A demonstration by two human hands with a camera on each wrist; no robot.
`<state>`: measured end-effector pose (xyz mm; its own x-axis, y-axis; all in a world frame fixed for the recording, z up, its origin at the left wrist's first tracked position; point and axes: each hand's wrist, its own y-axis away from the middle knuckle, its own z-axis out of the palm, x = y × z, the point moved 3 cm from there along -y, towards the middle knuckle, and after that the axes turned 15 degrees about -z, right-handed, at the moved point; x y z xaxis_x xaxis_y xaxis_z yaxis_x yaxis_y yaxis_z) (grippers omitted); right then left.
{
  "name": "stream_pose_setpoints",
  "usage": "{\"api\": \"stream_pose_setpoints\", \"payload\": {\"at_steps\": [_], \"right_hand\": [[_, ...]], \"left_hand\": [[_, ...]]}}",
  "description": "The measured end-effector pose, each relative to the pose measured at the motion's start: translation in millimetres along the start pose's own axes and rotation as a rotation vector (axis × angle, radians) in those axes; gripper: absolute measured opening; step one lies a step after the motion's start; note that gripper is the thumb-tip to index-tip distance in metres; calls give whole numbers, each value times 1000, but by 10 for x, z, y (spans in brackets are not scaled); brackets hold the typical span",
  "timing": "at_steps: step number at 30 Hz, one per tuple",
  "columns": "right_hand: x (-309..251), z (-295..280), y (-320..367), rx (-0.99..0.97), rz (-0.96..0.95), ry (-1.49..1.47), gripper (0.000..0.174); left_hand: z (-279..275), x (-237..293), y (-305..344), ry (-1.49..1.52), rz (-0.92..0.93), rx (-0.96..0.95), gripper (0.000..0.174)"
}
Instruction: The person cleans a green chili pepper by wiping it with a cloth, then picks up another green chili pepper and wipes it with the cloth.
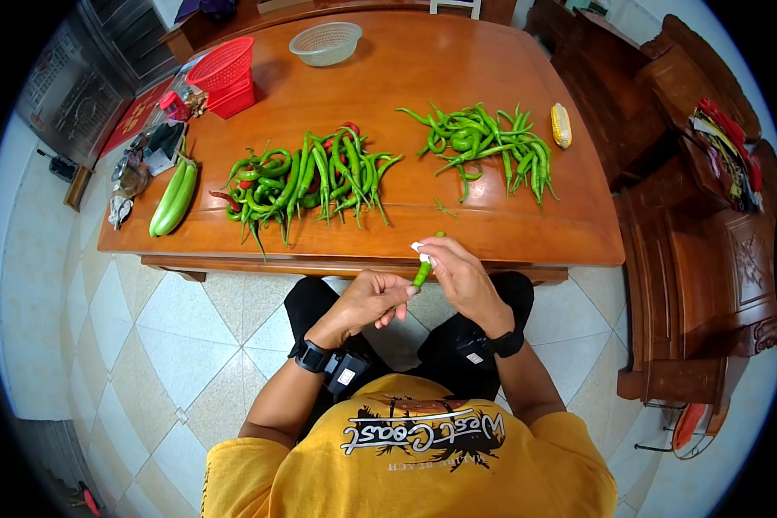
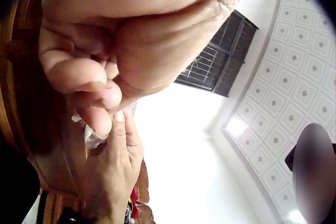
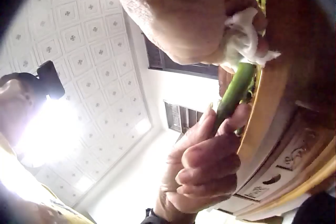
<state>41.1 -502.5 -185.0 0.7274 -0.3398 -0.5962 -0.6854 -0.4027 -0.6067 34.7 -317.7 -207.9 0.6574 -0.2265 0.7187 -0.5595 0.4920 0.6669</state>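
A green pepper [image 1: 422, 273] is held over the lap, just off the table's front edge. The left hand [image 1: 368, 304] pinches its lower end between thumb and fingers. Around its upper part the right hand [image 1: 459, 281] grips a white tissue [image 3: 242, 37], pressed on the pepper. In the right wrist view the pepper's bare middle [image 3: 234, 94] shows between the two hands. The left wrist view shows the left hand [image 2: 89, 66] with curled fingers; the pepper is hidden there. On the table lie a left pile of green and red peppers [image 1: 306, 177] and a right pile of green peppers [image 1: 483, 142].
A pale green eggplant [image 1: 174, 198] lies at the table's left, near bags [image 1: 132, 177]. Farther back stand red baskets [image 1: 224, 78] and a pale colander [image 1: 325, 45]. An ear of corn [image 1: 561, 126] lies at the right edge. Small green stem bits [image 1: 444, 207] lie near the front.
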Motion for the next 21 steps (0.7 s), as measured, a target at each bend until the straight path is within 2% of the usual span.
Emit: {"api": "stream_pose_setpoints", "payload": {"at_steps": [7, 10, 13, 17, 21], "right_hand": [[-285, 135, 78, -55, 5, -107, 21], [-308, 77, 56, -26, 40, -61, 21], [-120, 40, 89, 26, -16, 81, 20], [-31, -24, 74, 107, 41, 182, 20], [-133, 56, 99, 92, 48, 57, 18]], "left_hand": [[-13, -24, 22, -16, 40, 28, 24], [-20, -57, 11, -4, 49, 17, 22], [9, -81, 21, 21, 30, 24, 23], [10, -121, 7, 48, 26, 7, 25], [21, -144, -2, 53, 7, -15, 25]]}}
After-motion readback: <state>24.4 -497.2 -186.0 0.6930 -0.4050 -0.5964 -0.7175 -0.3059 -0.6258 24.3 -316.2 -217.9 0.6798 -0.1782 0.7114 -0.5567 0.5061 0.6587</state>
